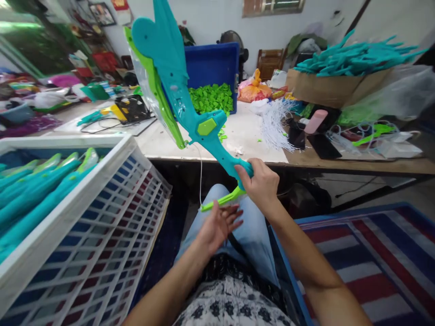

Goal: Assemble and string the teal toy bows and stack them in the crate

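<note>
My right hand (261,183) is wrapped round the lower end of a teal and green plastic toy (178,86), whose exact kind I cannot tell. The toy points up and to the left over the table's front edge, with a clear film along its green side strip. A green lever (222,200) sticks out to the left under my right hand. From its tip a thin white string (200,174) rises to the green strip's lower end. My left hand (219,226) is just below the lever, palm up and fingers apart; whether it touches the lever is unclear.
A white crate (136,181) of similar toys stands at left. On the table (152,140) are a blue bin (212,63) of green pieces (212,97), white strings (277,122), a phone (322,146) and a box (322,88) of teal parts. Striped cloth (367,253) lies at right.
</note>
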The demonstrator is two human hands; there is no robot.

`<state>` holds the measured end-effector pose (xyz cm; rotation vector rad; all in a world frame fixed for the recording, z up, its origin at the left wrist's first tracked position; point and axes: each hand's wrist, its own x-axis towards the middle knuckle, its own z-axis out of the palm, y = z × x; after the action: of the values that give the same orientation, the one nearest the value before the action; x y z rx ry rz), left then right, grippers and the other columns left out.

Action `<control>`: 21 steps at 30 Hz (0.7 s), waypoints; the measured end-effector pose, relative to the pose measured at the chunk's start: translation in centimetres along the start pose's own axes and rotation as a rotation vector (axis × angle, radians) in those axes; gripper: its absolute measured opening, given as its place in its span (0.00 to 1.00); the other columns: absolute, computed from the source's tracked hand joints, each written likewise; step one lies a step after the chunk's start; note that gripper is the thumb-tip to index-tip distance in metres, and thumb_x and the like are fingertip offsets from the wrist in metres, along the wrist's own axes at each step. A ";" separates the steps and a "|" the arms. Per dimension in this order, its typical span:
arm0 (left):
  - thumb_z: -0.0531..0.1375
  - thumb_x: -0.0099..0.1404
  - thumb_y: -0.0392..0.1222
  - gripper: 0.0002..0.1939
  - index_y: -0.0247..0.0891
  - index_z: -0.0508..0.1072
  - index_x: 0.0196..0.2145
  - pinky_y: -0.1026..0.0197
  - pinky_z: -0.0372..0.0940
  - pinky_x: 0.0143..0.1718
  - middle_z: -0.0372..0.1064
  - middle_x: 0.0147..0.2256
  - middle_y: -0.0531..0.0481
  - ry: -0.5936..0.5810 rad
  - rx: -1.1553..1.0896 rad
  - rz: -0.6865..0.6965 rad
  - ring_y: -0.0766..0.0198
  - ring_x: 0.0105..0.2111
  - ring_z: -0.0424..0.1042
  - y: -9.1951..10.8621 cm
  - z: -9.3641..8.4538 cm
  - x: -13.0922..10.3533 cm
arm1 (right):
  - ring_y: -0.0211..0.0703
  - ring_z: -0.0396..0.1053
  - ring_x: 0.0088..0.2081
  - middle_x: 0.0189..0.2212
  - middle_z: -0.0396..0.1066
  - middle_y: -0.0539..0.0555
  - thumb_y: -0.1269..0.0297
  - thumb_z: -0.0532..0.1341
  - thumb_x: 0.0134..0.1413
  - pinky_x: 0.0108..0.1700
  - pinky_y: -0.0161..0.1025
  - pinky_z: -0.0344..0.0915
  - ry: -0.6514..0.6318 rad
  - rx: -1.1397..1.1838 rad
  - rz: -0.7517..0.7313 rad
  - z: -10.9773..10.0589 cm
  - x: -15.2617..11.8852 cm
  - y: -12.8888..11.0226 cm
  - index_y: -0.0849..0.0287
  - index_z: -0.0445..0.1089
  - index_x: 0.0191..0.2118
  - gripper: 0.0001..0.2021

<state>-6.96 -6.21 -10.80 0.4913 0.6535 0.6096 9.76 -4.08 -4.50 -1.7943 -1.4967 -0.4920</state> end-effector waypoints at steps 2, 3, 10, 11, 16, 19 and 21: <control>0.63 0.54 0.59 0.23 0.37 0.70 0.37 0.51 0.64 0.48 0.70 0.44 0.42 0.076 -0.092 0.235 0.52 0.48 0.68 2.5 0.6 0.5 | 0.41 0.65 0.32 0.29 0.70 0.53 0.47 0.50 0.61 0.32 0.36 0.50 -0.045 -0.037 -0.103 0.0 -1.3 -0.3 0.60 0.69 0.38 0.21; 0.64 0.54 0.57 0.21 0.38 0.70 0.37 0.52 0.65 0.47 0.71 0.41 0.44 0.120 -0.101 0.339 0.54 0.46 0.69 3.9 0.9 0.6 | 0.41 0.64 0.31 0.28 0.69 0.53 0.47 0.51 0.61 0.32 0.37 0.50 -0.071 -0.055 -0.159 0.1 -2.1 -0.4 0.60 0.69 0.40 0.20; 0.71 0.45 0.48 0.23 0.40 0.69 0.36 0.60 0.65 0.35 0.68 0.32 0.52 0.543 0.111 0.956 0.62 0.32 0.70 7.8 1.3 -1.5 | 0.46 0.64 0.34 0.35 0.70 0.58 0.53 0.55 0.59 0.35 0.39 0.56 -0.066 0.095 -0.464 2.2 -5.4 -4.6 0.61 0.65 0.53 0.22; 0.71 0.45 0.47 0.23 0.40 0.69 0.36 0.60 0.65 0.35 0.68 0.32 0.51 0.598 0.161 1.055 0.63 0.32 0.69 8.6 0.9 -2.4 | 0.47 0.65 0.35 0.36 0.70 0.59 0.53 0.56 0.59 0.36 0.39 0.57 -0.060 0.158 -0.502 2.5 -5.2 -6.0 0.61 0.63 0.55 0.23; 0.69 0.49 0.48 0.23 0.38 0.68 0.40 0.59 0.64 0.44 0.69 0.41 0.51 0.899 0.397 1.451 0.60 0.43 0.70 15.6 -1.5 -14.8 | 0.49 0.68 0.43 0.45 0.67 0.61 0.53 0.58 0.57 0.38 0.39 0.63 -0.150 0.615 -0.703 2.1 -3.7 -13.3 0.59 0.59 0.59 0.27; 0.62 0.56 0.46 0.13 0.37 0.68 0.36 0.55 0.61 0.50 0.69 0.38 0.52 1.189 0.443 1.522 0.58 0.48 0.68 18.7 -3.0 -26.8 | 0.45 0.69 0.38 0.47 0.67 0.60 0.55 0.59 0.56 0.37 0.38 0.65 -0.181 0.797 -0.684 1.9 -3.1 -14.6 0.58 0.62 0.57 0.25; 0.57 0.60 0.44 0.09 0.37 0.67 0.37 0.49 0.59 0.53 0.68 0.33 0.53 1.370 0.393 1.483 0.55 0.49 0.68 19.4 -4.2 -34.4 | 0.42 0.69 0.34 0.45 0.68 0.59 0.56 0.60 0.56 0.34 0.37 0.65 -0.208 0.833 -0.640 2.4 -2.7 -14.2 0.56 0.63 0.56 0.23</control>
<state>-38.70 -13.91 11.83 0.8842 1.7077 2.3472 -4.85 -3.38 -3.84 -0.7229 -2.0196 0.0573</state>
